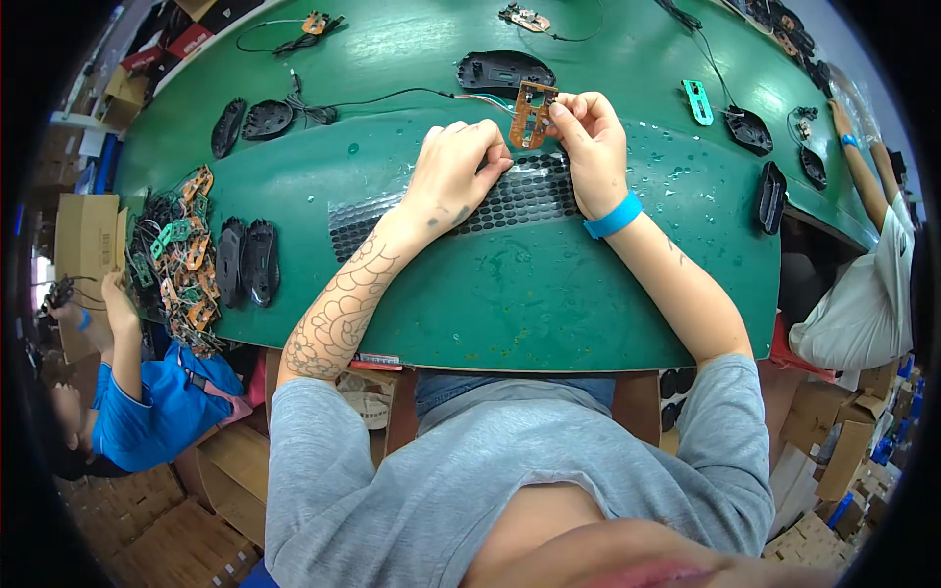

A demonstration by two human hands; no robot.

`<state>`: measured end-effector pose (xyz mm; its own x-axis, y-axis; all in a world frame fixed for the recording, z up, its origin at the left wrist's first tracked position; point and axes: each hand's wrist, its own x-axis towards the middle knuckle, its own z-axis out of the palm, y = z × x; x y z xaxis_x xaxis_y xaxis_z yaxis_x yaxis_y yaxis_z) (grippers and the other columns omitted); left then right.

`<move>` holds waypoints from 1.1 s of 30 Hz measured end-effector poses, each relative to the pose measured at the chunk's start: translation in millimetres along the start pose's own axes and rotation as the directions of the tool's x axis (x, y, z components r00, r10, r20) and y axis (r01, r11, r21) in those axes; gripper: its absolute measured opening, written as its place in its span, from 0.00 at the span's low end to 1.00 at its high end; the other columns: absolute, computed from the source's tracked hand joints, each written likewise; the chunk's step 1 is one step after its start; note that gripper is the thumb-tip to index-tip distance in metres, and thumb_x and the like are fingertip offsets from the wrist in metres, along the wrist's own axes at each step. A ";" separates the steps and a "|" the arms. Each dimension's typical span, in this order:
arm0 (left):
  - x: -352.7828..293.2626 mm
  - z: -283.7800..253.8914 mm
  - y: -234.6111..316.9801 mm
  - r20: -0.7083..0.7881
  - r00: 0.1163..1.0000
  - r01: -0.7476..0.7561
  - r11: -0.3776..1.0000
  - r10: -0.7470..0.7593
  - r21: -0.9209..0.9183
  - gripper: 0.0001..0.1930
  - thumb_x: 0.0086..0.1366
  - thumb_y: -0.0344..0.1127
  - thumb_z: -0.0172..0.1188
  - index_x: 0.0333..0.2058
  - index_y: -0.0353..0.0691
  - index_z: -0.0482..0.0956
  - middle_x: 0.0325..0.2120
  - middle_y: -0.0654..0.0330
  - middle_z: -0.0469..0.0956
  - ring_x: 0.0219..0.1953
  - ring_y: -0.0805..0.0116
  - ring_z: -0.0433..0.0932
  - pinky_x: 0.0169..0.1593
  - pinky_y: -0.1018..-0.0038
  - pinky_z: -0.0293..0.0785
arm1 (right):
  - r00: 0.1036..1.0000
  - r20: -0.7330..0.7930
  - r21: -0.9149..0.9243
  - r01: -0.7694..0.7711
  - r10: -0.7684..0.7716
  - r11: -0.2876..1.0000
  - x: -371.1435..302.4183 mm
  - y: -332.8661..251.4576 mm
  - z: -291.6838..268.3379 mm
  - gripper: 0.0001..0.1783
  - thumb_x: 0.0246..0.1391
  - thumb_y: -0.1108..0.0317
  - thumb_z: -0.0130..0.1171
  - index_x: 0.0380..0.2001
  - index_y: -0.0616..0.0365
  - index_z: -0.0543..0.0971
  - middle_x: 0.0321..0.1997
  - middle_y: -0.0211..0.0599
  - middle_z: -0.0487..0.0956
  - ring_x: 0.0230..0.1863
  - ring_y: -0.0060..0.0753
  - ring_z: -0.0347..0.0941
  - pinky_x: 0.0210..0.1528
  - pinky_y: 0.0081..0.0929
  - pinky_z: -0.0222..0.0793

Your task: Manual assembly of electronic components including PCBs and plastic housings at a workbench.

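Observation:
My right hand (pixel 596 147) pinches the right edge of a small orange-brown circuit board (pixel 530 118), held up over the green table. Thin coloured wires run from the board into a black cable (pixel 392 95) that stretches left to a bundle. My left hand (pixel 453 169) is closed with its fingers curled beside the board; anything in its fingertips is too small to make out. Beneath both hands lies a clear sheet of round black stickers (pixel 510 204). Just behind the board rests a black mouse shell (pixel 490 71).
A heap of wired circuit boards (pixel 186 255) and dark shell halves (pixel 247 260) lie at left. More shells (pixel 770 198), a green board (pixel 698 102) and a wired mouse part (pixel 749 130) are at right. Co-workers sit at left, in a blue shirt (pixel 147 402), and at right.

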<state>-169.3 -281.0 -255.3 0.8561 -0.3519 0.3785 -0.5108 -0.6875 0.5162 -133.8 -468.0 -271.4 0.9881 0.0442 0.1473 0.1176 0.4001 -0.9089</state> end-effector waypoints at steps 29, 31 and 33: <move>-5.8 6.5 8.9 -0.318 0.834 0.120 0.711 -0.451 -0.693 0.19 0.63 0.25 0.65 0.21 0.43 0.62 0.36 0.64 0.82 0.23 0.83 0.60 0.27 0.84 0.60 | 0.952 0.306 -0.163 0.030 0.021 0.986 -4.4 0.6 2.2 0.16 0.61 0.79 0.59 0.26 0.54 0.62 0.47 0.40 0.78 0.41 0.28 0.76 0.46 0.27 0.81; -5.4 4.8 8.2 -0.323 0.839 0.121 0.728 -0.439 -0.675 0.17 0.63 0.24 0.65 0.23 0.43 0.63 0.36 0.64 0.82 0.23 0.82 0.61 0.27 0.84 0.61 | 0.949 0.315 -0.172 0.042 0.014 0.984 -3.0 1.8 2.3 0.16 0.61 0.79 0.59 0.26 0.54 0.62 0.47 0.41 0.78 0.40 0.28 0.76 0.46 0.26 0.81; -5.6 3.6 10.8 -0.303 0.840 0.134 0.714 -0.450 -0.687 0.17 0.63 0.24 0.64 0.24 0.43 0.63 0.36 0.63 0.82 0.23 0.82 0.62 0.27 0.84 0.62 | 0.950 0.311 -0.180 0.040 0.018 0.983 -5.8 4.6 1.2 0.16 0.61 0.79 0.59 0.26 0.54 0.62 0.47 0.41 0.78 0.41 0.28 0.76 0.46 0.26 0.81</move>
<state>-179.3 -288.7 -254.6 0.9251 0.2062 0.3190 -0.3040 -0.1017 0.9472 -139.1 -465.3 -276.0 0.9102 0.3343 0.2446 0.1726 0.2306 -0.9576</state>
